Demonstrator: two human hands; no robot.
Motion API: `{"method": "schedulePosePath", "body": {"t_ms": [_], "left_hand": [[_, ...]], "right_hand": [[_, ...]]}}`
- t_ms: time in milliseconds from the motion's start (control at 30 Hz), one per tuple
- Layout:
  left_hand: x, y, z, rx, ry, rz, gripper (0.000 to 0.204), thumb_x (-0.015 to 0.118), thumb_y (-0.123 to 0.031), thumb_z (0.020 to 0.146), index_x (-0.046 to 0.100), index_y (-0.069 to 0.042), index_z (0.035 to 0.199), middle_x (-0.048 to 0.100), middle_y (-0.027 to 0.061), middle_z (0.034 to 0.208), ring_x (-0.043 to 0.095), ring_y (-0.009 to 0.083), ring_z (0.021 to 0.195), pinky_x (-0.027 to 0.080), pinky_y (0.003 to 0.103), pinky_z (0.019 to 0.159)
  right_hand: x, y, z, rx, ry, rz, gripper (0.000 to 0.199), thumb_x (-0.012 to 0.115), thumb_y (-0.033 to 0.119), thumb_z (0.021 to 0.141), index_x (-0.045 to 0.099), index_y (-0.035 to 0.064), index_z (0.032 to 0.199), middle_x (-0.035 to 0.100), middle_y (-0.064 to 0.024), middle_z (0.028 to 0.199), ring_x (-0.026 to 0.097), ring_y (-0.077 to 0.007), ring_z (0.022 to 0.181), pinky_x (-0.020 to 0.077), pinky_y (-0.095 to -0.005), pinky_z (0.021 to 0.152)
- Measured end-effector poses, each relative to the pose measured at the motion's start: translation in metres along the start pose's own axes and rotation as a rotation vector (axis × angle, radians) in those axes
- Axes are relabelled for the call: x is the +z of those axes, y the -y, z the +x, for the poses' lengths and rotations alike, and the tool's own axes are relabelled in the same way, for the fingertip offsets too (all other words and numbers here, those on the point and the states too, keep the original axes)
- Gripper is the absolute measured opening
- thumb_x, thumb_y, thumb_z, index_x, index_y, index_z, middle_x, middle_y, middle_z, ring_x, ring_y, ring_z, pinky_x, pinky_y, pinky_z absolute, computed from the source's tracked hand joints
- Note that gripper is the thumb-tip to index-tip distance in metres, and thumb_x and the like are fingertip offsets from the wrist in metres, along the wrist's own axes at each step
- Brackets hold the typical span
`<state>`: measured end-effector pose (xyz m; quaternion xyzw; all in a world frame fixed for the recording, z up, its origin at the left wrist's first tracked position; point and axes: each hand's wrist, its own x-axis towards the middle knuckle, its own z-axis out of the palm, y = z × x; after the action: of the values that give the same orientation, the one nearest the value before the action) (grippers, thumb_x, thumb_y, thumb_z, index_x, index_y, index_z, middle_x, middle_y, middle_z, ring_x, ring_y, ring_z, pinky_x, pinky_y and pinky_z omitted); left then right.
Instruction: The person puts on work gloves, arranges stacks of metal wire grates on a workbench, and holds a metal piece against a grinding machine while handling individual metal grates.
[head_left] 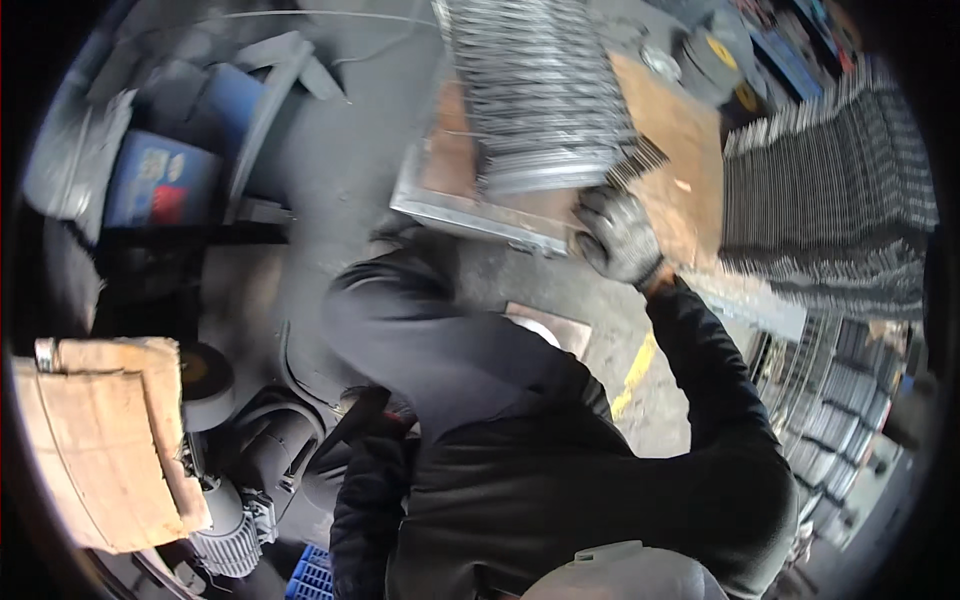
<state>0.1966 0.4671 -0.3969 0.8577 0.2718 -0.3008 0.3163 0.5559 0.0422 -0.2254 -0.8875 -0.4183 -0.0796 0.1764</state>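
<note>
Gripping metal stack [540, 100], gloved right hand [615, 235] closed

I see little free room here. My right hand in the grey glove [617, 237] is squeezed against the big stack of thin grey metal strips [540, 95], which fills most of the flat brown board with a metal edge [690, 150]. Just to the right, a tall wall of dark stacked metal pieces [830, 190] blocks the way. The bare grey floor [340, 170] to the left of the board is open. Lower left, a round grey motor [235, 520] and a brown cardboard piece [100, 440] crowd the space.
</note>
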Motion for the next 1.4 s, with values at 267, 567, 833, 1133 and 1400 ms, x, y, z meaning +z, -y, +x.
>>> {"method": "schedulePosePath", "body": {"t_ms": [267,567,833,1133,1400], "left_hand": [[0.007,-0.019,-0.014,0.003,0.048,0.105,0.033,0.060,-0.029,0.092,0.078,-0.014,0.115,0.075,0.0158,0.117,0.070,0.0384,0.111,0.056,0.049,0.095],[0.013,-0.039,-0.021,0.045,0.048,0.196,0.033,0.060,-0.030,0.091,0.078,-0.015,0.115,0.075,0.0157,0.117,0.070,0.0387,0.111,0.056,0.049,0.095],[0.029,-0.055,0.000,0.301,-0.027,0.375,0.034,0.061,-0.031,0.091,0.078,-0.015,0.116,0.075,0.0156,0.117,0.070,0.0389,0.111,0.056,0.049,0.096],[0.062,-0.013,-0.002,0.105,-0.101,0.324,0.032,0.064,-0.032,0.087,0.076,-0.015,0.111,0.075,0.0163,0.113,0.071,0.0402,0.102,0.057,0.050,0.091],[0.019,-0.041,-0.055,0.008,-0.339,-0.205,0.041,0.061,-0.038,0.098,0.073,-0.009,0.123,0.075,0.0220,0.115,0.069,0.0424,0.114,0.054,0.050,0.097]], "right_hand": [[0.003,-0.016,-0.032,0.058,0.010,0.018,0.037,0.075,0.026,0.085,0.071,0.0061,0.117,0.066,-0.0157,0.130,0.059,-0.0365,0.125,0.0448,-0.0500,0.110],[0.008,-0.018,-0.024,0.032,0.020,0.018,0.037,0.075,0.028,0.087,0.071,0.0095,0.119,0.066,-0.0123,0.132,0.059,-0.0357,0.126,0.0446,-0.0511,0.110],[0.009,-0.016,-0.032,0.015,-0.026,0.015,0.039,0.072,0.025,0.085,0.070,0.0059,0.119,0.064,-0.0169,0.132,0.057,-0.0377,0.129,0.0438,-0.0536,0.111],[0.007,-0.009,-0.024,-0.052,-0.047,0.014,0.036,0.075,0.019,0.084,0.067,0.0082,0.118,0.065,-0.0148,0.126,0.060,-0.0375,0.122,0.0473,-0.0520,0.102],[-0.073,0.069,0.034,-0.134,-0.539,-0.125,0.050,0.084,0.022,0.080,0.063,0.0107,0.125,0.067,-0.0111,0.117,0.063,-0.0344,0.110,0.0472,-0.0542,0.096]]}}
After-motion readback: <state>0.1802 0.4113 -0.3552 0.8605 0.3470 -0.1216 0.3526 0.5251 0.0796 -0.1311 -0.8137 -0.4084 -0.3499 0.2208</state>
